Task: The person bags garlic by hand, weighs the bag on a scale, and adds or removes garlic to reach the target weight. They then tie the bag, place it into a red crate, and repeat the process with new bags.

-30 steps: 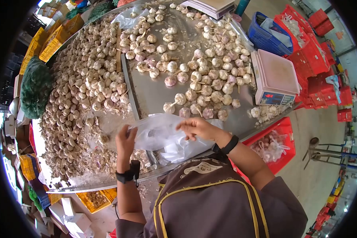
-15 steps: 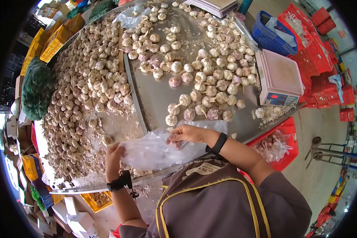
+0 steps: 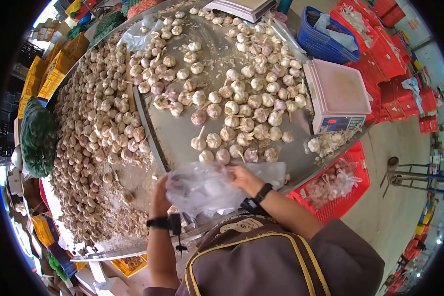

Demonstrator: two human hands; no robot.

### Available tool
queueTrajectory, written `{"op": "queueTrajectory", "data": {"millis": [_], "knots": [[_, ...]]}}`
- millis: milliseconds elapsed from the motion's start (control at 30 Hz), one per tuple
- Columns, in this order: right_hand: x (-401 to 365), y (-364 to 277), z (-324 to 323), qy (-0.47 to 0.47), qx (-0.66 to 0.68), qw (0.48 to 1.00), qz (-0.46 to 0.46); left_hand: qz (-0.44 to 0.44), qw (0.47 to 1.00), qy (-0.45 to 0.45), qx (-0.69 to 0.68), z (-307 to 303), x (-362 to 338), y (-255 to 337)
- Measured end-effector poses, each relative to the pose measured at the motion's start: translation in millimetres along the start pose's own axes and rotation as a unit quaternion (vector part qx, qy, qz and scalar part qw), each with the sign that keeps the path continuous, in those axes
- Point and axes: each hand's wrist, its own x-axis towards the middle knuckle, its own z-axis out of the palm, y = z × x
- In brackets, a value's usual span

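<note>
Both hands are closed on a clear plastic bag (image 3: pixel 202 186), which is held bunched over the near edge of the steel tabletop (image 3: pixel 180 123), left of the scale (image 3: pixel 336 91) and closer to the person than it is. The left hand (image 3: pixel 160 195) grips the bag's left side, with its fingers partly hidden behind the film. The right hand (image 3: pixel 242 177) pinches the upper right part of the bag, on the side toward the scale. The bag's long axis runs from hand to hand, roughly along the tabletop's edge, and its crumpled film does not show whether the mouth is open. Just beyond the bag, and left of the scale, lies a short row of garlic bulbs (image 3: pixel 223 156). They are almost touching the bag's far edge and lie closer to the right hand than to the left. More bulbs spread from there up to the scale's left side, and a far larger heap of garlic (image 3: pixel 93 128) lies well to the left. Below the scale, off the tabletop, a red crate (image 3: pixel 357 172) holds bagged garlic.
</note>
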Motion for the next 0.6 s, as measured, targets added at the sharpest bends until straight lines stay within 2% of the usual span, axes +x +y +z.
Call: {"op": "queueTrajectory", "data": {"millis": [33, 100, 167, 233, 267, 333, 367, 433, 467, 533, 567, 600], "knots": [[-18, -19, -13, -0.002, -0.032, 0.996, -0.08, -0.025, 1.0, -0.001, -0.001, 15, 28, -3], [-33, -46, -56, 0.064, -0.1, 0.97, -0.213, -0.048, 0.998, -0.016, 0.034, 67, 83, -6], [-51, -90, -67, 0.169, 0.13, 0.934, -0.288, -0.053, 0.993, -0.043, 0.092, 116, 135, -4], [-60, -126, -79, 0.175, 0.11, 0.875, -0.438, -0.085, 0.99, -0.048, 0.098, 160, 175, -9], [-60, -152, -88, 0.176, 0.111, 0.873, -0.441, -0.114, 0.989, -0.038, 0.084, 181, 188, -13], [-51, -210, -102, 0.148, 0.059, 0.874, -0.459, -0.054, 0.994, -0.089, 0.04, 196, 226, -22], [-55, -229, -87, 0.15, 0.061, 0.872, -0.462, -0.051, 0.995, -0.07, 0.043, 206, 232, -19], [-66, -257, -39, 0.266, -0.133, 0.861, -0.413, -0.051, 0.996, -0.05, 0.046, 217, 249, -18], [-55, -270, -31, 0.267, -0.132, 0.861, -0.413, -0.05, 0.995, -0.07, 0.051, 214, 264, -19], [-36, -284, -12, 0.234, -0.424, 0.745, -0.458, -0.053, 0.993, -0.088, 0.056, 217, 277, -15], [-29, -287, -3, 0.236, -0.423, 0.746, -0.457, -0.016, 0.984, -0.048, 0.17, 221, 278, -11], [-30, -289, 15, 0.257, -0.506, 0.715, -0.409, 0.023, 0.959, -0.009, 0.282, 229, 276, -6]]}}
